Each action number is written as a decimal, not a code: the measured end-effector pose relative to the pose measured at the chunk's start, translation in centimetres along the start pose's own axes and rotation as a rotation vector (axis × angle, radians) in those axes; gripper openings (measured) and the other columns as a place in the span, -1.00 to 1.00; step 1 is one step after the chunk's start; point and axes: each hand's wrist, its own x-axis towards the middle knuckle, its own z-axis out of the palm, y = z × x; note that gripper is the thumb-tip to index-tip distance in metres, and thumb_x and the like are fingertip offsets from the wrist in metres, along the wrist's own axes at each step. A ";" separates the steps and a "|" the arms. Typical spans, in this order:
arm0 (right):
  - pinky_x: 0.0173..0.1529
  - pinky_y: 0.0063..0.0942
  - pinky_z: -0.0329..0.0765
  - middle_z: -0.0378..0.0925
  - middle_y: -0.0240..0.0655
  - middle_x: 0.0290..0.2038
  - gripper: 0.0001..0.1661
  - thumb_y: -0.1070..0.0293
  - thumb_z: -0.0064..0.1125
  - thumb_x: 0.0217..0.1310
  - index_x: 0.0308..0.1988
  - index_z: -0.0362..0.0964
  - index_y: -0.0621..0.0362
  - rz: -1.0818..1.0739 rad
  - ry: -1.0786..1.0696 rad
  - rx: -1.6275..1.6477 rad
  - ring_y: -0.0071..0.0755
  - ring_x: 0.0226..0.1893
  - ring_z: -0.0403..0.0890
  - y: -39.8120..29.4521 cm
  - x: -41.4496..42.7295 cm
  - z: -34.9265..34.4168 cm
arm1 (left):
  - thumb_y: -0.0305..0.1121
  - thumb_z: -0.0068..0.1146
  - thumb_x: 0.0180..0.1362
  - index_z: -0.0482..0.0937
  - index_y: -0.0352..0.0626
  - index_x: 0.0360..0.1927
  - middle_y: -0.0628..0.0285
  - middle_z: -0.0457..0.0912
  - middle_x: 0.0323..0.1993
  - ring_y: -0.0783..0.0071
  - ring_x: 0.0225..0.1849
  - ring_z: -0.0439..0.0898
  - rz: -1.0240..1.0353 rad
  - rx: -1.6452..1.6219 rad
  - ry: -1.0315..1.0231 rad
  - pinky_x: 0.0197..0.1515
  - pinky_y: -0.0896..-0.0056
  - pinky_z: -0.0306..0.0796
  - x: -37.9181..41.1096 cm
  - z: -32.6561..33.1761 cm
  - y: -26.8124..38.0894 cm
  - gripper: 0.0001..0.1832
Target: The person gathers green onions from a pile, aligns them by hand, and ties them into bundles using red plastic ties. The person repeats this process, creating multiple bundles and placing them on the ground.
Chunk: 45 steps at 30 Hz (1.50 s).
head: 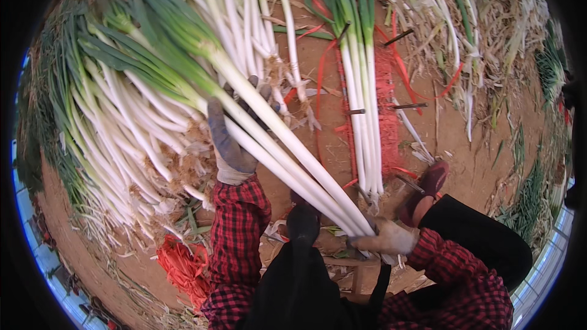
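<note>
My gloved left hand point(234, 142) grips several long green onions point(279, 146) by their upper white stalks, just below the green leaves. At their root ends, my gloved right hand point(387, 238) is closed around the same stalks. The held stalks slant from the leaves at upper left down to my right hand. Just beyond them, a few more green onions point(364, 114) lie side by side on a red woven strip point(387, 123), between upright metal rods point(411, 106). Their roots point towards me.
A large heap of green onions point(124, 123) lies at left, with more stalks point(243, 23) behind. Red plastic ribbon point(183, 266) is bunched at lower left, and loose ribbon point(401, 71) trails by the rods. Dry leaf waste point(500, 32) covers the ground at upper right.
</note>
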 end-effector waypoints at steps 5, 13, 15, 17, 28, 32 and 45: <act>-0.32 -0.50 0.57 0.59 -0.30 -0.23 -0.42 0.25 0.24 0.26 0.20 0.30 0.22 0.148 0.119 0.143 -0.58 -0.36 0.58 5.0 -5.0 0.2 | 0.31 -0.11 0.30 0.20 0.07 0.45 0.04 0.34 0.37 0.10 0.33 0.39 0.000 0.128 0.084 0.35 -0.02 0.29 0.9 1.9 -2.8 -0.22; -0.19 -0.37 0.58 0.62 -0.15 -0.28 -0.38 0.20 0.27 0.21 0.21 0.33 0.18 -0.125 0.623 0.003 -0.36 -0.32 0.65 7.9 -6.8 -1.3 | 0.31 0.07 0.21 0.38 -0.19 0.23 0.09 0.61 0.01 0.25 -0.11 0.66 -0.116 0.023 -0.281 -0.06 0.21 0.62 7.3 13.3 -9.2 -0.20; -0.11 -0.30 0.58 0.63 -0.05 -0.24 -0.36 0.22 0.25 0.21 0.23 0.30 0.17 -0.203 0.759 -0.065 -0.22 -0.26 0.69 7.7 -6.5 -2.1 | 0.27 0.05 0.25 0.40 -0.15 0.21 0.13 0.63 -0.02 0.28 -0.14 0.67 -0.327 -0.158 -0.537 -0.09 0.27 0.63 10.0 15.7 -11.3 -0.27; -0.06 -0.24 0.58 0.60 0.08 -0.17 -0.34 0.23 0.21 0.24 0.26 0.23 0.17 -0.324 0.880 -0.148 -0.06 -0.15 0.71 7.0 -4.2 -2.5 | 0.22 0.02 0.29 0.41 -0.14 0.19 0.16 0.64 -0.03 0.28 -0.15 0.68 -0.123 0.043 -0.592 -0.11 0.32 0.63 13.3 15.8 -12.3 -0.34; 0.19 -0.07 0.43 0.49 0.13 0.07 -0.30 0.10 0.08 0.25 0.31 0.19 0.09 -0.167 1.210 -0.364 0.18 0.09 0.53 12.1 9.0 -8.7 | -0.02 0.21 0.19 0.05 -0.31 0.45 -0.21 0.11 0.43 -0.14 0.41 0.22 0.034 1.774 -0.415 0.42 0.13 0.24 2.6 7.7 -27.1 -0.08; 0.30 -0.11 0.34 0.37 0.16 0.21 -0.20 0.01 0.06 0.23 0.37 0.12 0.07 -0.065 1.083 -0.335 0.25 0.18 0.44 11.4 8.5 -8.4 | 0.04 0.33 0.06 -0.08 -0.29 0.49 -0.16 0.02 0.47 -0.14 0.45 0.13 0.147 1.795 -0.667 0.46 0.03 0.09 0.0 4.9 -26.0 0.11; 0.10 -0.39 0.50 0.58 -0.20 -0.02 -0.34 0.37 0.35 0.09 0.19 0.36 0.28 -0.263 1.191 0.643 -0.35 -0.04 0.58 13.5 7.5 -5.6 | 0.32 0.14 0.07 -0.09 0.21 0.55 -0.12 -0.06 0.51 -0.04 0.53 -0.04 0.276 2.182 -0.704 0.42 -0.11 -0.01 -0.7 4.7 -28.4 0.06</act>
